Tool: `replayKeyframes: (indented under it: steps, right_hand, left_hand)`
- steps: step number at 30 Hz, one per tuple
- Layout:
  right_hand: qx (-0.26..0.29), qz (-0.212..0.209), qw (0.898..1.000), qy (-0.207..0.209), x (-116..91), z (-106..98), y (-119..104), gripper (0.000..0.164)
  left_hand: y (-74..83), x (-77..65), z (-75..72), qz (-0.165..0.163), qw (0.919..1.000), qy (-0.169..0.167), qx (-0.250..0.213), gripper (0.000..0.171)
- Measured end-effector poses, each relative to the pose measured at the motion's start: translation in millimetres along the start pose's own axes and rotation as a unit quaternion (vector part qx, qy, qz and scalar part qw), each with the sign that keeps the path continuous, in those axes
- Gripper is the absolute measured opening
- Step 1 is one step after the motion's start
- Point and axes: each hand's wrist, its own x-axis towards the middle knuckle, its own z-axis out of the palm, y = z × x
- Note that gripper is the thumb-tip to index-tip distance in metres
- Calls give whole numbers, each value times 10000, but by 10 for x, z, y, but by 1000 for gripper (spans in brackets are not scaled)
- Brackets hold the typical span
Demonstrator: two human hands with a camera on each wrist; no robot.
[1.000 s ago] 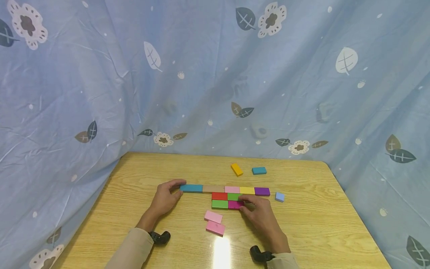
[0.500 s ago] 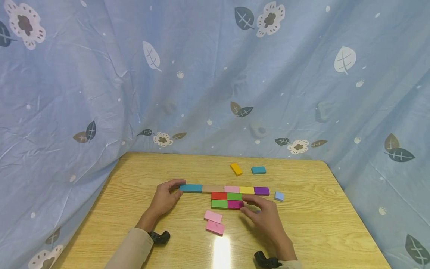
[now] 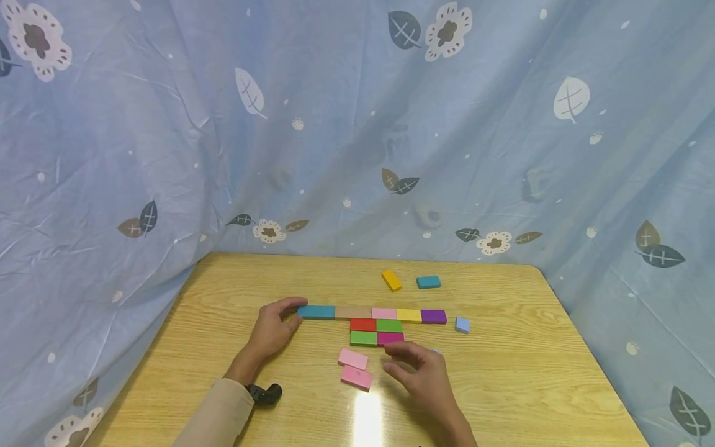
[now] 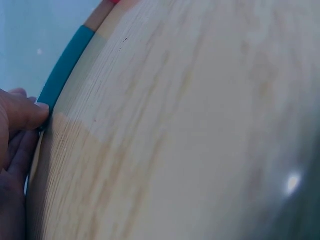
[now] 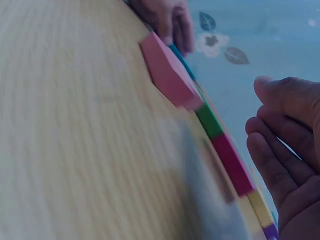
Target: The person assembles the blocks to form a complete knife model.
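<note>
My left hand [image 3: 274, 329] pinches the left end of a long blue block [image 3: 316, 312], with the thumb on its near side. A wooden block [image 3: 353, 313], a pink block [image 3: 384, 313], a yellow block [image 3: 409, 316] and a purple block [image 3: 433, 316] continue that row. Against its near side lie a red block [image 3: 363, 325], two green blocks [image 3: 388, 325] and a magenta block [image 3: 390, 338]. My right hand [image 3: 427, 375] hovers just in front of the magenta block, fingers loosely bent and holding nothing. Left of it lie two loose pink blocks [image 3: 356, 377].
Behind the row are an orange block [image 3: 391, 280] and a blue block [image 3: 428, 282]. A small light-blue block [image 3: 462, 325] lies beyond the purple end. Another bluish piece [image 3: 437, 352] is mostly hidden behind my right hand. A patterned curtain [image 3: 335, 124] borders the wooden table [image 3: 519, 385].
My right hand has let go at the right end of the green and magenta blocks and drawn back toward me. The left hand stays at the blue block.
</note>
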Motion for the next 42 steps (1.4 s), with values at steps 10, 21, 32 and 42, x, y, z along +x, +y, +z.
replayKeyframes:
  steps: [10,21,32,42]
  right_hand:
    - [64,173,9989,-428,98,343,16,28]
    - [-825,34,9959,-361,152,406,24,25]
    - [-1601,-36,9869,-184,81,243,24,30]
    - [-1725,-174,9841,-379,50,172,18,30]
  left_hand:
    - [-11,4,13,61,10000,12,-24,42]
    - [1,12,7,65,10000,0,-74,42]
    - [-12,16,3,-14,10000,-28,23,41]
    - [-22,6,9,83,9999,30,108,42]
